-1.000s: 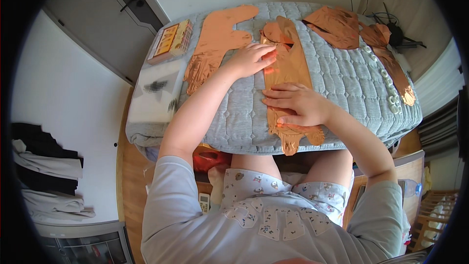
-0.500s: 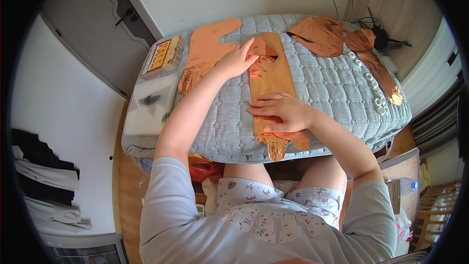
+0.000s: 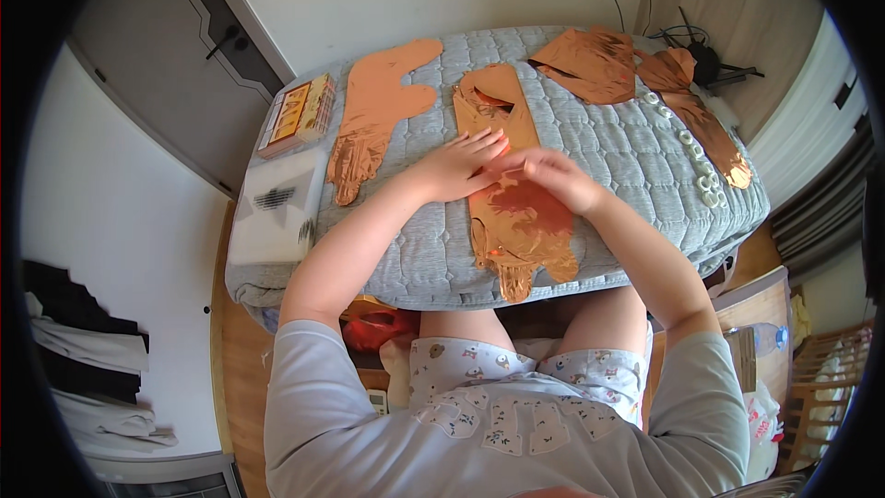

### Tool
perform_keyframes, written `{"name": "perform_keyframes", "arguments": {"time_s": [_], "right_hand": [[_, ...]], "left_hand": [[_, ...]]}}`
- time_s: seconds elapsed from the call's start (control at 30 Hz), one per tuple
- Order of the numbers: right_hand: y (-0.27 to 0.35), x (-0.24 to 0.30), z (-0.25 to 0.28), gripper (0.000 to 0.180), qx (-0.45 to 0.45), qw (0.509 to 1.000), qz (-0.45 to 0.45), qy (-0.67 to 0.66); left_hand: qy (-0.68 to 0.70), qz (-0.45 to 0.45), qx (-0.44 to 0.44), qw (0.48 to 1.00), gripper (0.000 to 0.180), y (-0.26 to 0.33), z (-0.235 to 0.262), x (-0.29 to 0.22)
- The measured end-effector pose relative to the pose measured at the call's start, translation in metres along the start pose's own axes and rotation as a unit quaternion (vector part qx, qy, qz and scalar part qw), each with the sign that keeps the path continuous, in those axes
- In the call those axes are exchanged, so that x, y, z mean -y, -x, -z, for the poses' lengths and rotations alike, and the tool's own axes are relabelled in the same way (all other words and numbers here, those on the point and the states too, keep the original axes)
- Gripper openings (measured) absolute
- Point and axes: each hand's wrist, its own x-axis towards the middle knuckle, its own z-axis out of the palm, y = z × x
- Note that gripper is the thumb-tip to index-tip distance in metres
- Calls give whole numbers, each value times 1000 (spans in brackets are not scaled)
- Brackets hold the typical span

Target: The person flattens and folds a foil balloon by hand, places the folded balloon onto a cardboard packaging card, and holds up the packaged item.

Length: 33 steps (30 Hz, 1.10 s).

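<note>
A deflated copper-coloured foil balloon (image 3: 530,212) lies folded into a long strip on the quilted grey surface, in front of me. My left hand (image 3: 458,166) rests flat across its middle, fingers stretched out. My right hand (image 3: 560,183) is over the strip from the other side, its somewhat blurred fingers extended toward the left hand's fingertips. Beyond the hands, a dark gap shows between folds near the strip's far end. To the left, another flat foil balloon (image 3: 373,97) lies spread out, wrinkled at its near end.
More crumpled foil (image 3: 590,65) lies at the far right, beside several small white ribbon rolls (image 3: 705,171). A patterned box (image 3: 295,115) and a clear flat package (image 3: 277,207) sit at the left edge. A black device with cables (image 3: 705,65) is at the back right corner.
My left hand has come nearer, from the strip's far part to its middle. My right hand has moved up and away from the near end, uncovering the foil there.
</note>
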Motion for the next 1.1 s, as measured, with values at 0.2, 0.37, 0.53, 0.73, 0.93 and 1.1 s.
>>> {"name": "perform_keyframes", "arguments": {"time_s": [0.2,0.37,0.53,0.73,0.93,1.1], "right_hand": [[-3,6,4,32,-286,851,20,439],[-3,3,-1,28,-278,862,5,424],[-3,2,-4,28,-245,845,-15,475],[-1,8,-2,28,-241,859,-23,452],[34,20,1,32,-245,861,26,444],[73,34,-13,35,-134,832,23,537]], "left_hand": [[-20,0,-11,1000,95,6,-3,5],[3,-9,-28,1000,95,6,3,-4],[-3,0,-16,1000,93,8,6,-8],[-39,-14,-19,999,99,4,-3,2],[-26,-14,-15,999,99,1,-4,0],[-27,-17,-15,999,116,5,-2,0]]}}
